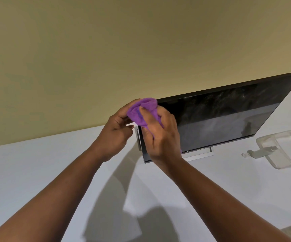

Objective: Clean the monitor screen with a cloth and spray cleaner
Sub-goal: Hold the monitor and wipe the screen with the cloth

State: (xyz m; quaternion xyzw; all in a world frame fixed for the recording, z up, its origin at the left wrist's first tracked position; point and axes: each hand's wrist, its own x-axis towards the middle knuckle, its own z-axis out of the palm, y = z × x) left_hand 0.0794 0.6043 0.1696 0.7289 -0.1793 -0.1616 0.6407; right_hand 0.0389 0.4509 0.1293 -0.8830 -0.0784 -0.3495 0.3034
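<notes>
Both of your hands are bunched around the purple cloth (pixel 145 113) in front of the monitor's (pixel 219 117) left edge: your left hand (pixel 114 135) pinches it with curled fingers, and your right hand (pixel 162 137) wraps over its lower part. The monitor stands toward the far right of the white table (pixel 54 172), its dark screen streaked and hazy across the upper right and middle, so I judge the wiping far from finished. You seem to be folding or regripping the cloth, not rubbing. A clear spray bottle (pixel 280 149) lies on its side by the table's right edge, just beside the monitor's lower right corner.
</notes>
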